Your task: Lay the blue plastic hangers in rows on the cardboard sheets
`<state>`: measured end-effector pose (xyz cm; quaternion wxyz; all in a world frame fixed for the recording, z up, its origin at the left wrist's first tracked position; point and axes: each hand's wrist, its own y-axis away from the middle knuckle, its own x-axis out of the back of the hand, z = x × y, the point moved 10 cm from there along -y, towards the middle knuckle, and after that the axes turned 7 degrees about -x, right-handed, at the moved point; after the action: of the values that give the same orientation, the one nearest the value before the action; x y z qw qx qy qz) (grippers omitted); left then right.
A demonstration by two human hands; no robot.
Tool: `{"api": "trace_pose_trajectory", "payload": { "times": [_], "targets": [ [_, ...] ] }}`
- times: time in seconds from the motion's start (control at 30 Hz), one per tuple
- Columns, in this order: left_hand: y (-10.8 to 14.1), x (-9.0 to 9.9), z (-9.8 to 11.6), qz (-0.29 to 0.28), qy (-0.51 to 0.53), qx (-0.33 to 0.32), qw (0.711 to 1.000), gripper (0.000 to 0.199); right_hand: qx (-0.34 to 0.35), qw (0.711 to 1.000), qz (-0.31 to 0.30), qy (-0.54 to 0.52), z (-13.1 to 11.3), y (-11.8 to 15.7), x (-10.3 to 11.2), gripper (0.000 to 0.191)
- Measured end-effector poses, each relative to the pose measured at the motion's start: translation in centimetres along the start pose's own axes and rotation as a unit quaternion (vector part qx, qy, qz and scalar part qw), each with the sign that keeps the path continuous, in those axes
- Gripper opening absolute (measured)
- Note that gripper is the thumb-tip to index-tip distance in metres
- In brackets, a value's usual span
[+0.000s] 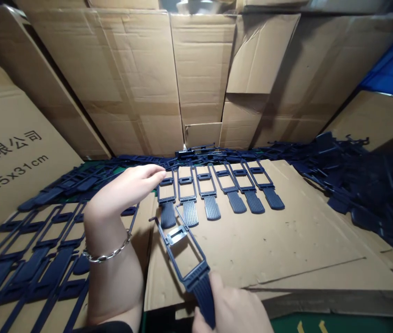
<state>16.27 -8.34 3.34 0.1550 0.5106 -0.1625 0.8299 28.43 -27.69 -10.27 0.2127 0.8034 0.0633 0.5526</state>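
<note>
My right hand [234, 307], closed, grips the ribbed paddle end of a dark blue plastic frame piece [201, 276]. The piece is tilted above the cardboard sheet, with its open rectangular frame pointing away to the upper left and a light reflection on its crossbar. My left hand [135, 185] reaches across with its fingers stretched out to the right, the tips beside the upper left corner of the leftmost piece [167, 215] in a row. Its thumb and palm are hidden, and I cannot tell whether it touches that piece. Several matching pieces [212, 208] lie side by side, ribbed ends nearest me.
The flat cardboard sheet [286, 249] lies under the row. More frame pieces [40, 263] overlap at left. Tangled dark pieces are heaped at right [366, 185] and along the back. Tall cardboard boxes [140, 78] wall the far side; a printed box [12, 138] stands left.
</note>
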Motion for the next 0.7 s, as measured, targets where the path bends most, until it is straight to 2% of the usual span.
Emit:
{"api": "trace_pose_trajectory", "payload": {
  "times": [0.1, 0.17, 0.3, 0.4, 0.47, 0.57, 0.7],
  "targets": [
    [0.5, 0.2, 0.2, 0.005, 0.009, -0.009, 1.000, 0.043, 0.026, 0.999, -0.035, -0.002, -1.7, 0.2, 0.4, 0.032],
    [0.6, -0.2, 1.1, -0.018, 0.026, -0.030, 0.999, 0.040, 0.043, 0.998, -0.044, 0.000, -2.6, 0.6, 0.9, 0.033],
    [0.3, -0.2, 2.9, -0.056, 0.008, -0.050, 0.997, 0.037, 0.035, 0.999, -0.038, -0.008, -3.3, 0.9, 1.6, 0.034],
    [-0.3, 0.4, 2.8, -0.063, -0.017, -0.032, 0.997, 0.035, 0.021, 0.999, -0.020, -0.020, -3.4, 0.7, 1.5, 0.034],
    [-0.6, 0.5, 2.2, -0.071, -0.011, -0.019, 0.997, 0.036, 0.020, 1.000, -0.012, -0.017, -3.5, 0.4, 1.2, 0.034],
    [-1.1, 0.4, 0.1, -0.083, 0.004, 0.011, 0.996, 0.036, 0.014, 1.000, -0.015, -0.003, -3.8, 0.0, 0.9, 0.033],
    [-2.7, 1.5, -4.8, -0.057, -0.013, 0.086, 0.995, 0.031, 0.036, 0.999, -0.019, 0.009, -5.4, -0.9, 1.2, 0.030]
  ]
}}
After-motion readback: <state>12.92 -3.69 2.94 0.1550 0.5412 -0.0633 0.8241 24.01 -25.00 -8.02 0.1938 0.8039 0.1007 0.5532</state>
